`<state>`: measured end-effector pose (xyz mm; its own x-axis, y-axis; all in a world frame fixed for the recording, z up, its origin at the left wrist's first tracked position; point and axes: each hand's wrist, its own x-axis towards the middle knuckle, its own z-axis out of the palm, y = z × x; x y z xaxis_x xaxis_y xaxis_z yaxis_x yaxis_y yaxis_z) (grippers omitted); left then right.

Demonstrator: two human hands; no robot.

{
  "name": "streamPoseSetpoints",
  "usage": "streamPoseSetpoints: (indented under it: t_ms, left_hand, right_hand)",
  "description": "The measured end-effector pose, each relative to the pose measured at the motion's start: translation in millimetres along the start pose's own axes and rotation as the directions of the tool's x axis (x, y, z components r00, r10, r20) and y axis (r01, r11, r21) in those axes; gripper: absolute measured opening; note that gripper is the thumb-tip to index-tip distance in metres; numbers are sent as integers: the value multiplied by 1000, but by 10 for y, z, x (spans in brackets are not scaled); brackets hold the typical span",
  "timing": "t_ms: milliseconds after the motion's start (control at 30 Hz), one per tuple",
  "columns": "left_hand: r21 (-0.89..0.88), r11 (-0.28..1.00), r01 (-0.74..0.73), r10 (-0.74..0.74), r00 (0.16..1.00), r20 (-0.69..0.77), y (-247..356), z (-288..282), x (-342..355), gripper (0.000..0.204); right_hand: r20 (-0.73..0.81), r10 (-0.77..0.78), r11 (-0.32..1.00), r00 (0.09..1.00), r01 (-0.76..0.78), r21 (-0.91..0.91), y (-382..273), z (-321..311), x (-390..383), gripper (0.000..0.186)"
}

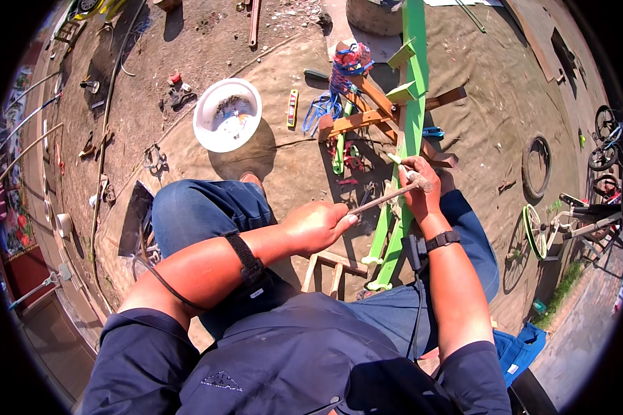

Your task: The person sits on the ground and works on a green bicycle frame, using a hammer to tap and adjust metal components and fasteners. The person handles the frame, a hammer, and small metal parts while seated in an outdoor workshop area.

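My left hand [323, 227] is closed round the thin handle of a rusty hammer [383, 200]. The handle slants up to the right, and its brown head overlaps my right hand [418, 181] in this view. That hand's fingers are bent at a long bright green metal frame [413, 114], beside a small pale green tip [394, 158]; whether the tip belongs to the frame I cannot tell. Angled brackets stick out from the frame farther up. It lies lengthwise between my legs, its far part over a brown wooden stand [367, 122].
A white basin [227, 115] with dark debris stands ahead left, next to a yellow level [293, 108]. A wooden frame [333, 268] lies between my knees. Blue straps [323, 111] lie by the stand. To the right are a tyre [537, 166] and a bicycle [571, 221].
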<state>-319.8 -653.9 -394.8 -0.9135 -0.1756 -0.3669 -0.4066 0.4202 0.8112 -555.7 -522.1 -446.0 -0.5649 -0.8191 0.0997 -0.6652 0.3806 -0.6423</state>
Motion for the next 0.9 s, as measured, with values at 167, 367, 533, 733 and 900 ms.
streamPoseSetpoints:
  t_ms: [167,367,533,733,900]
  left_hand:
    - [-22,1000,-14,14,1000,-8,-23,13,13,36]
    - [7,998,-68,68,997,-39,-12,5,8,36]
    - [32,998,-62,64,995,-71,-37,24,10,36]
    - [70,997,-24,28,998,-55,-36,37,39,36]
    - [89,996,7,-9,1000,14,35,-32,42,36]
  right_hand:
    - [5,116,984,993,-116,139,-26,37,-21,13]
    - [33,197,951,980,-200,237,-46,31,-12,14]
    - [33,167,967,985,-170,190,-81,-6,-16,13]
    - [23,130,982,991,-132,136,-55,-7,-10,15]
    - [-31,-40,998,999,38,-60,57,21,-19,21]
